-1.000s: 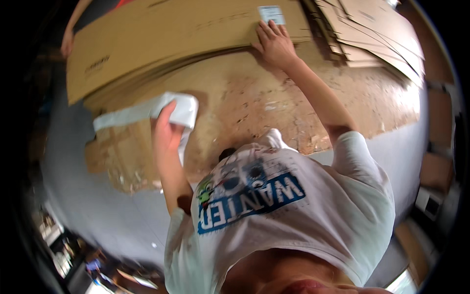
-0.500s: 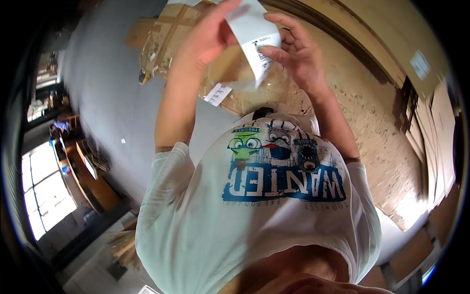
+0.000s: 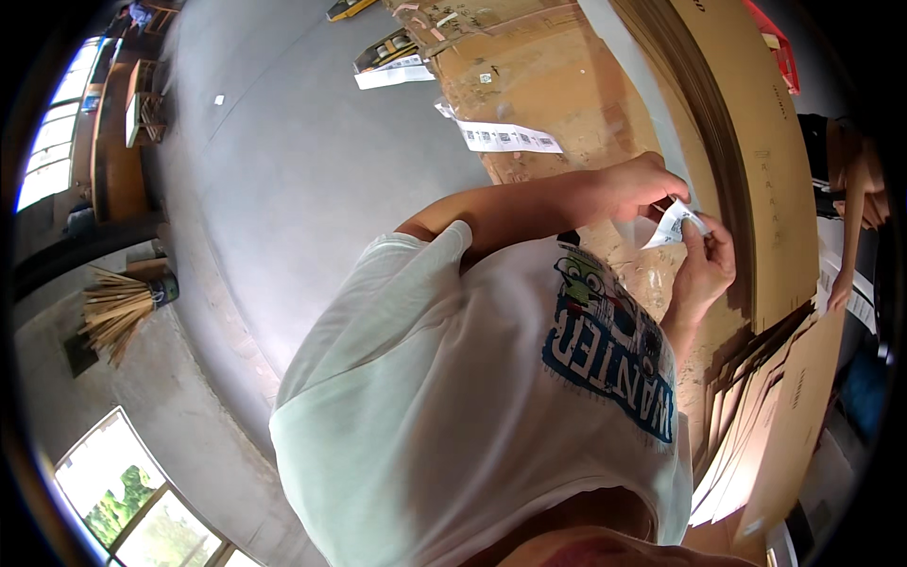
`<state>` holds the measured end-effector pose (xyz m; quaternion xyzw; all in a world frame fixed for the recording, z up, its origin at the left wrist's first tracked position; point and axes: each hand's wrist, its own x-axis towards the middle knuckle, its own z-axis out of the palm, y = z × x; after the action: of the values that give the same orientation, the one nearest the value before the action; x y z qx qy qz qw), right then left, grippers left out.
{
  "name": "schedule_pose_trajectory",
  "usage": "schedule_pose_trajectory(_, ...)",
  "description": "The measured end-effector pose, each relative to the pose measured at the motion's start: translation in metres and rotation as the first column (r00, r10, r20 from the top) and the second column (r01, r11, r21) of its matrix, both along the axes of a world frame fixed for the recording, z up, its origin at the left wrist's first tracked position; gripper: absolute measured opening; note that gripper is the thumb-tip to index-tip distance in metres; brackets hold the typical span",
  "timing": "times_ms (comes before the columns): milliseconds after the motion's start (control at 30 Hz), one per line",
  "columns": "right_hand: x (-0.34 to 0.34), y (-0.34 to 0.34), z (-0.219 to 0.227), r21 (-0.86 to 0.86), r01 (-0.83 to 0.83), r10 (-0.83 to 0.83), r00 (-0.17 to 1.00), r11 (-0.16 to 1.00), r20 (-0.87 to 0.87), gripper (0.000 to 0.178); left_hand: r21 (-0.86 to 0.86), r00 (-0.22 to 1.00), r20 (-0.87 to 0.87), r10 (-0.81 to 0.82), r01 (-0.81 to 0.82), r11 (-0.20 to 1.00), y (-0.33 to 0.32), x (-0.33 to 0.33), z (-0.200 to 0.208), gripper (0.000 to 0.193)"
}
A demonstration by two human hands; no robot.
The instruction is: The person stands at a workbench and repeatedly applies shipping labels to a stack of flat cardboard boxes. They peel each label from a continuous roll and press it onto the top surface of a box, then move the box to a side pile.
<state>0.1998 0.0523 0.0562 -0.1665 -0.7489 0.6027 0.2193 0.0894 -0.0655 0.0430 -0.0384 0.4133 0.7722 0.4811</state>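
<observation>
Between my two hands is a small white printed label [image 3: 673, 225], held up over the brown cardboard. My left hand [image 3: 645, 187] pinches its upper edge, the forearm stretched across to the right. From the other side, the thumb and fingers of my right hand [image 3: 709, 263] close on the label's right end. A pale, shiny strip [image 3: 628, 61] runs along the cardboard beyond my hands. To the left of my hands, a longer strip of white labels [image 3: 515, 138] lies across the edge of a worn cardboard sheet [image 3: 529, 90].
A tall cardboard stack [image 3: 770, 180] rises on the right, with leaning flat sheets [image 3: 756, 416] nearer me. Another person's hand [image 3: 839, 291] touches cardboard at far right. A tape dispenser [image 3: 389, 49] sits at the cardboard's left edge; a bundle of sticks [image 3: 118, 307] stands left.
My body and view have turned toward the stack on the right. The larger white sheet between my hands has given way to a small label, pinched closer together. Another person has come into view.
</observation>
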Motion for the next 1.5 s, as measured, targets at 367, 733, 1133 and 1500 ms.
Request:
schedule_pose_trajectory(367,0.019,0.017,0.009,0.237,0.134,-0.100,0.984,0.962,-0.150,0.015,-0.024,0.977,0.026,-0.211,0.211,0.977,0.012,0.001,0.003,0.019)
schedule_pose_trajectory(733,0.066,0.284,-0.036,0.361,0.683,-0.761,0.633,0.635,0.141,0.022,-0.147,0.973,-0.067,-0.220,0.209,0.967,0.032,-0.047,0.005,0.023)
schedule_pose_trajectory(1133,0.043,0.318,-0.076,0.500,0.550,-0.741,0.545,0.669,0.393,0.029,-0.230,0.981,0.010,-0.192,0.189,0.955,0.063,-0.056,-0.012,0.025)
schedule_pose_trajectory(1500,0.035,0.287,-0.029,0.536,0.511,-0.740,0.491,0.672,0.461,0.028,-0.248,0.968,-0.001,-0.252,0.244,0.938,0.070,-0.066,-0.020,0.022)
